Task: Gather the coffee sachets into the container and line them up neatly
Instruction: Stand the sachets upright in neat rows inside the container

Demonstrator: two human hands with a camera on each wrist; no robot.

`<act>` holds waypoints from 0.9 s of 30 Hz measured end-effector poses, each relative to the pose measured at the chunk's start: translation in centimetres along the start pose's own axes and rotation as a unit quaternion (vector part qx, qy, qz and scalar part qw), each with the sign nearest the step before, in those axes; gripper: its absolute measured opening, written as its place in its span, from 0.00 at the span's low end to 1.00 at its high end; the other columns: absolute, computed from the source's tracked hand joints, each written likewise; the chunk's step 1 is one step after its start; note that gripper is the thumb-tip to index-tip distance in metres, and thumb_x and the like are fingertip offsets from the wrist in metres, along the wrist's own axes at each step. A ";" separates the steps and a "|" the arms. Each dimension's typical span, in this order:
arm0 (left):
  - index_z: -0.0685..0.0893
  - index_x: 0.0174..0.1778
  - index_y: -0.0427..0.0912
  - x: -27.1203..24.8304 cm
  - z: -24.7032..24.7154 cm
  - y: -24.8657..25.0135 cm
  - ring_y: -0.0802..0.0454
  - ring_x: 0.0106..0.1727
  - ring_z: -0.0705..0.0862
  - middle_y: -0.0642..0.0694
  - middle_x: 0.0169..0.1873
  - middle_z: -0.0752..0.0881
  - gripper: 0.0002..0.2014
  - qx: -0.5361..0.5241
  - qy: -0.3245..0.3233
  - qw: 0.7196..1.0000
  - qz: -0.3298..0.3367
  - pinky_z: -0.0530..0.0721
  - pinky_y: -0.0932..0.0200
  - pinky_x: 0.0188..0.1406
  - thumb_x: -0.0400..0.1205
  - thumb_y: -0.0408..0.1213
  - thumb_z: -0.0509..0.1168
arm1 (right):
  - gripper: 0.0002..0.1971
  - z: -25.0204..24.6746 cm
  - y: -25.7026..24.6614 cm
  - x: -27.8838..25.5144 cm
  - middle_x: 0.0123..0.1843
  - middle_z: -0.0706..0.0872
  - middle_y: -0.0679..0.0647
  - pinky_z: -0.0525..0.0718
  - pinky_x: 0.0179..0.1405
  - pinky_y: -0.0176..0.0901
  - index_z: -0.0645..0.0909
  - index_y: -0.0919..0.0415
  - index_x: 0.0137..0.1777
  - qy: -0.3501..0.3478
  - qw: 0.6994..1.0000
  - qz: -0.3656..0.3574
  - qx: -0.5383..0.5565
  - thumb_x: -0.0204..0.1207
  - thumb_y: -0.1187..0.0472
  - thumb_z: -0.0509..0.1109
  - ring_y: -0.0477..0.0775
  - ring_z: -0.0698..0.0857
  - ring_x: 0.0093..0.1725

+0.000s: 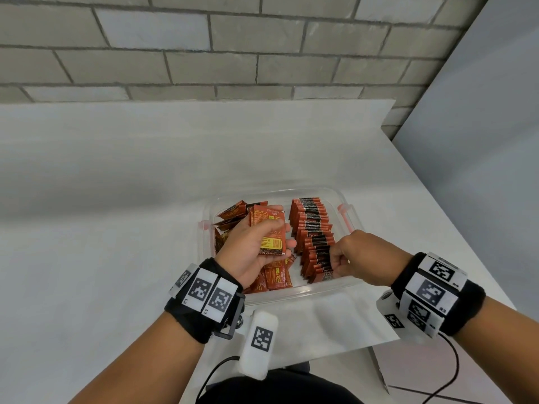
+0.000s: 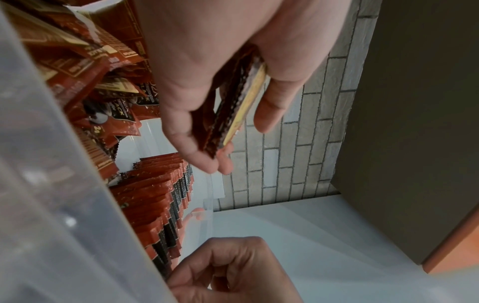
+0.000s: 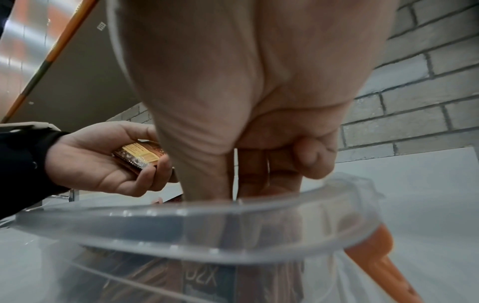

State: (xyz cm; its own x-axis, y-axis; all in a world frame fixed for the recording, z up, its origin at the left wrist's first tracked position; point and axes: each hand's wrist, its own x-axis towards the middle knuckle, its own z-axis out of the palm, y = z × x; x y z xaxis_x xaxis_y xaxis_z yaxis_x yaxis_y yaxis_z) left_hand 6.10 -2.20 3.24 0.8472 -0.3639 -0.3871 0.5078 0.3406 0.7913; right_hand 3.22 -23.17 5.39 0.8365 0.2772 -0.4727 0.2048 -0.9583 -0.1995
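Note:
A clear plastic container (image 1: 306,293) sits on the white table. Inside on the right, red-and-black coffee sachets stand in a neat row (image 1: 313,234). Loose sachets (image 1: 230,217) lie jumbled on the left side. My left hand (image 1: 256,243) hovers over the loose heap and grips a small stack of sachets (image 1: 269,231), seen edge-on as the stack (image 2: 238,106) in the left wrist view. My right hand (image 1: 347,258) reaches into the near end of the row, its curled fingers (image 3: 259,174) pinching the front sachet (image 1: 328,274) of the row.
The container rim (image 3: 207,217) has orange clips (image 1: 345,217) on both short sides. A grey brick wall (image 1: 233,48) stands behind the table, a grey panel (image 1: 481,141) to the right. The table's near edge (image 1: 335,354) is just below the container.

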 end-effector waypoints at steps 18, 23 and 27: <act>0.81 0.63 0.41 -0.2 0.0 0.1 0.40 0.45 0.89 0.37 0.46 0.89 0.15 -0.041 -0.048 0.998 -0.020 0.88 0.48 0.42 0.84 0.29 0.56 | 0.08 -0.3 0.6 -0.1 0.36 0.82 0.43 0.68 0.30 0.26 0.85 0.58 0.42 -0.005 0.999 0.009 0.051 0.73 0.53 0.76 0.41 0.79 0.35; 0.83 0.61 0.45 -0.8 0.1 0.2 0.42 0.54 0.88 0.40 0.54 0.89 0.18 0.025 -0.077 0.997 0.004 0.89 0.48 0.46 0.75 0.28 0.68 | 0.10 -2.4 -0.9 -0.8 0.40 0.85 0.45 0.75 0.43 0.29 0.85 0.51 0.47 0.166 0.958 -0.030 0.231 0.71 0.48 0.74 0.37 0.79 0.34; 0.82 0.60 0.44 -1.0 0.5 0.2 0.44 0.50 0.89 0.41 0.50 0.90 0.22 0.048 -0.096 0.994 0.008 0.90 0.49 0.44 0.69 0.34 0.71 | 0.17 -3.3 -3.2 -0.5 0.46 0.84 0.39 0.77 0.35 0.25 0.79 0.46 0.59 0.198 0.939 -0.065 0.275 0.72 0.54 0.76 0.45 0.81 0.38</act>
State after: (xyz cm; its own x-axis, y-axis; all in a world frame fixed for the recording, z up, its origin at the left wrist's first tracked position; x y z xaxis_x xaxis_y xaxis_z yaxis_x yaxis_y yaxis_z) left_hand 5.28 -2.18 3.96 0.8052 -0.5208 -0.2836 0.4692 0.2670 0.8418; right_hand 3.79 -20.51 9.10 0.9684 0.2363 -0.0793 0.1155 -0.7074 -0.6973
